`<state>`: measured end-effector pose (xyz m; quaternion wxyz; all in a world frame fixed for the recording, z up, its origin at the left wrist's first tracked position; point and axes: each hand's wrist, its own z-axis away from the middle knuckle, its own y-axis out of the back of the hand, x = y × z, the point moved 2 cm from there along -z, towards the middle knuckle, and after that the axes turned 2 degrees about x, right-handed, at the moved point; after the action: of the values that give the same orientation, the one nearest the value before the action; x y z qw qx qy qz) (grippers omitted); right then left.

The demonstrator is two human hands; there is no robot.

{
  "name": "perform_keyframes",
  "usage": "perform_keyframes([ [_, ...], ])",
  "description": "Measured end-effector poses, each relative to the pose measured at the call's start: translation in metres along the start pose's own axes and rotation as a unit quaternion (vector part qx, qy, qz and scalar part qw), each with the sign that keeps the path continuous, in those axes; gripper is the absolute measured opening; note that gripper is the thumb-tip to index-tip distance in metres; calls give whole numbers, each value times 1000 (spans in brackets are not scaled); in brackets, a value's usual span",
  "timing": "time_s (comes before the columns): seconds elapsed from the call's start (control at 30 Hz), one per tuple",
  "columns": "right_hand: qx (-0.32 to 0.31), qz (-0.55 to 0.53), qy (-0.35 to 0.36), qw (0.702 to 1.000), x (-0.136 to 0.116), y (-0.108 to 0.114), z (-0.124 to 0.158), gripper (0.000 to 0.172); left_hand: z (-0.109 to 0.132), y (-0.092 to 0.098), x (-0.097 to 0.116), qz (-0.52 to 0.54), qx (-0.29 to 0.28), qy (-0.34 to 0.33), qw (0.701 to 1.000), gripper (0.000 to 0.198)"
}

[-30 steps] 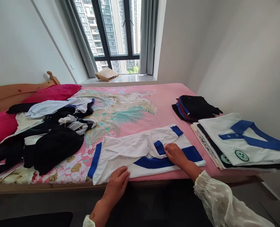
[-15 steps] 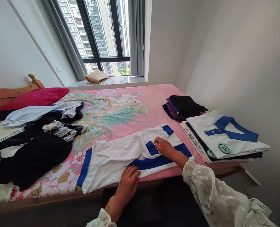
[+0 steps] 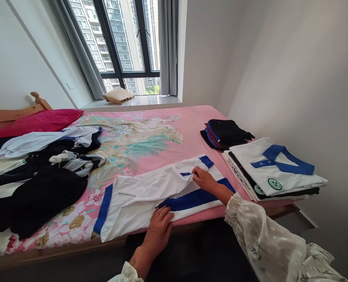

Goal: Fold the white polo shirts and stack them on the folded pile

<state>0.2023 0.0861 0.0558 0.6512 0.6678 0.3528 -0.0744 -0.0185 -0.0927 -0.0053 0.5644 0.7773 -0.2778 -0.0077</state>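
Note:
A white shirt [image 3: 144, 188] with blue trim lies partly folded along the near edge of the bed. My left hand [image 3: 159, 227] rests flat on its near edge, fingers stretched out, beside a blue band on the cloth. Farther right, my right hand [image 3: 203, 179] is closed in a pinch on a white fold of the shirt and lifts it slightly, next to a blue cuff. Some of the shirt's layers are hidden under the folds.
To the right sits a stack of folded shirts [image 3: 250, 184], a white one with a blue collar on top. Behind it is a pile of dark folded clothes [image 3: 229, 133]. Loose garments [image 3: 41, 196] heap on the left near a red pillow [image 3: 44, 121]. The bed [image 3: 150, 150] ends at a wooden edge.
The fold in my right hand has turned over, so white cloth now covers most of the blue cuff seen before. My left hand stays on the shirt.

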Motion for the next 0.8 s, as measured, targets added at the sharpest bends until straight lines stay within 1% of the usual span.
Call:
perform_keyframes([
  [0.07,42,-32,-14,999,-3,17,-14,15,-1,-1,2,-16,-7,-8,1000,31],
  [0.17,90,-67,-13,994,-20,44,-32,16,-3,-2,5,-39,-20,-13,999,34],
  [0.23,123,-94,8,988,-35,60,-41,16,-3,-2,7,-50,-22,-15,998,35],
  [0.3,154,-124,44,979,-52,70,-50,15,-5,-1,9,-54,-21,-13,998,33],
  [0.37,172,-142,86,971,-66,75,-58,14,-11,1,9,-50,-16,-5,999,30],
  [0.43,181,-139,119,966,-77,73,-68,13,-23,4,7,-42,-11,-8,999,31],
  [0.53,172,-134,164,962,-86,68,-80,13,-49,8,-1,-44,-19,-37,998,46],
  [0.6,142,-122,180,966,-83,65,-83,20,-69,12,-9,-56,-27,-45,997,52],
  [0.67,90,-68,166,980,-68,64,-80,27,-86,18,-18,-73,-43,-47,995,52],
  [0.73,30,1,131,991,-39,63,-69,28,-98,23,-26,-95,-77,-58,991,46],
  [0.8,-24,49,93,994,0,63,-50,24,-107,28,-31,-113,-110,-73,985,38],
])
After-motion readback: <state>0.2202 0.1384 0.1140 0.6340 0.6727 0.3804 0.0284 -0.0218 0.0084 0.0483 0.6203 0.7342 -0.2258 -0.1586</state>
